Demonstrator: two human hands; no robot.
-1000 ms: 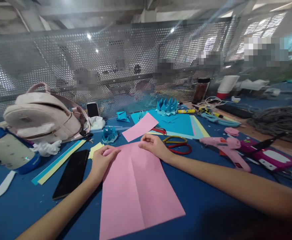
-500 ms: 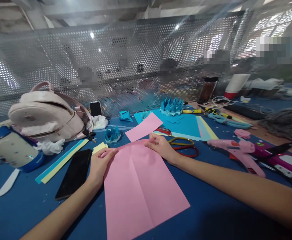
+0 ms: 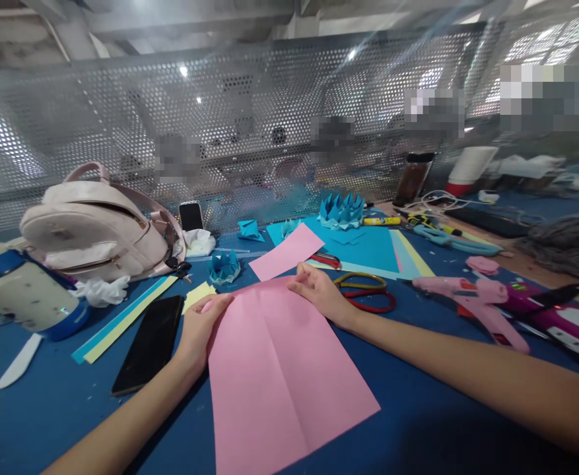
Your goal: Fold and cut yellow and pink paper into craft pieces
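A sheet of pink paper [image 3: 284, 376] with a lengthwise crease spreads across the middle, its near end running down to the bottom of the view. My left hand [image 3: 203, 326] pinches its far left corner, thumb on top. At the far right corner, my right hand [image 3: 316, 290] grips the edge between thumb and bent fingers. The far edge bows upward between the hands. Just beyond lies a smaller pink paper piece [image 3: 286, 252]. Scissors with yellow and red handles [image 3: 371, 290] rest beside my right wrist, and a black phone [image 3: 148, 343] lies left of my left hand.
Blue folded-paper pieces, among them a spiky ring [image 3: 341, 212], sit at the back near blue sheets [image 3: 368, 251]. To the right is a pink glue gun [image 3: 472, 297]. A backpack [image 3: 94, 227], a blue-and-white bottle [image 3: 26, 290] and paper strips [image 3: 125, 320] occupy the left.
Both hands keep their hold on the pink sheet. Its near end has shifted very slightly right, and the whole view has moved a little.
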